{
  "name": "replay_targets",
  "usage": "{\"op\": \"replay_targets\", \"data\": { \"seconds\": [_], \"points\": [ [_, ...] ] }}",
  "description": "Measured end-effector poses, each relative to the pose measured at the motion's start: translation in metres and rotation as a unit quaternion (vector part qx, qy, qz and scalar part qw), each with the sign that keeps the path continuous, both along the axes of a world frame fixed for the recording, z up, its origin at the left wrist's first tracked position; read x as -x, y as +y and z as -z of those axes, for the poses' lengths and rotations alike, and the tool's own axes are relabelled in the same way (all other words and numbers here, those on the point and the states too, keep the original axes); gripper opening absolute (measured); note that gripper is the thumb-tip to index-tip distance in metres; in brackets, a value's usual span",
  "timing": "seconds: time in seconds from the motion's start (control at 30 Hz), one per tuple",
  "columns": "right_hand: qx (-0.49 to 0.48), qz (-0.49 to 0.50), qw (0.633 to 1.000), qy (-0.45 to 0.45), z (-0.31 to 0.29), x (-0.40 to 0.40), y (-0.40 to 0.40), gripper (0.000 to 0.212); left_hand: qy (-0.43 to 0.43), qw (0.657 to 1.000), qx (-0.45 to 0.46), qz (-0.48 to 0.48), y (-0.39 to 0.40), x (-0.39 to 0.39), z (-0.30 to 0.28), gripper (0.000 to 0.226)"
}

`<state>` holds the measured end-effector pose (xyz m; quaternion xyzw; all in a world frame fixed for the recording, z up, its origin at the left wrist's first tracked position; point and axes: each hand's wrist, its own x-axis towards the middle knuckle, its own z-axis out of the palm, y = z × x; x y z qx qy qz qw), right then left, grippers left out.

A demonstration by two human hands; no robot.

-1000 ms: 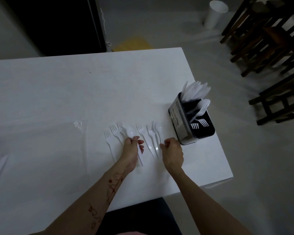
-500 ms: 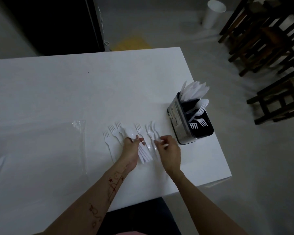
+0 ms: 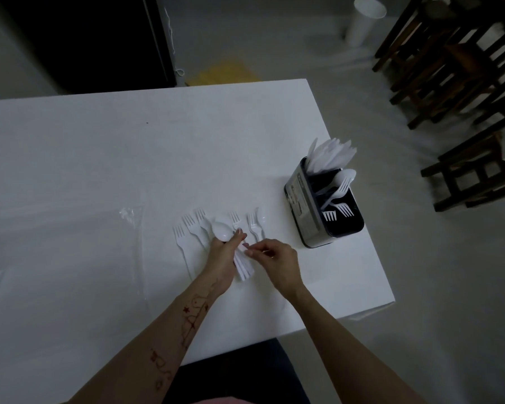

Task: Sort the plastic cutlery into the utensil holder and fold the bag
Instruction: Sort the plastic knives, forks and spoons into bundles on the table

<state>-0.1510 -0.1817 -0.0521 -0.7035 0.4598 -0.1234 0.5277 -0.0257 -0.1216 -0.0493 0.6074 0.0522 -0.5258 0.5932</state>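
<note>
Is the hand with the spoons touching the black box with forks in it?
Apart. The head view shows bare white table between the left hand, which grips a bunch of spoons, and the utensil holder.

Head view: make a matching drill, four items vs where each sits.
Things:
1. utensil holder
2. clear bag
3. spoon
4. white cup

Places:
A. on the floor beyond the table
B. flat on the table, left of the loose forks
C. held in the left hand with a bunch of handles
D. near the table's right edge, cutlery standing in it

Pairs: 1-D, 2-B, 3-C, 4-A
</note>
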Motion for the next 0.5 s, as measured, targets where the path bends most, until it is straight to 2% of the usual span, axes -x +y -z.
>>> {"op": "replay_targets", "data": {
  "seconds": [0.03, 0.13, 0.23, 0.33, 0.4, 0.5],
  "points": [
    [0.012, 0.035, 0.999, 0.013, 0.003, -0.001, -0.001, 0.013, -0.027, 1.000, -0.009, 0.004, 0.000, 0.000, -0.001, 0.009],
    [0.079, 0.151, 0.980, 0.106, 0.014, 0.000, -0.008, 0.016, -0.062, 0.997, -0.037, -0.009, 0.000, -0.001, -0.003, 0.013],
    [0.067, 0.131, 0.973, 0.179, 0.021, -0.005, -0.016, 0.017, -0.053, 0.998, -0.045, 0.002, 0.000, -0.001, -0.004, 0.014],
    [0.041, 0.110, 0.973, 0.201, 0.024, -0.010, -0.019, 0.016, -0.047, 0.997, -0.059, 0.004, 0.002, -0.001, -0.006, 0.023],
    [0.032, 0.136, 0.977, 0.163, 0.019, -0.011, -0.017, 0.014, -0.046, 0.997, -0.059, 0.003, 0.002, -0.001, -0.009, 0.027],
    [-0.023, 0.153, 0.988, -0.008, -0.001, -0.009, -0.011, 0.007, -0.041, 0.998, -0.053, 0.007, 0.000, -0.004, -0.010, 0.034]
  ]
}}
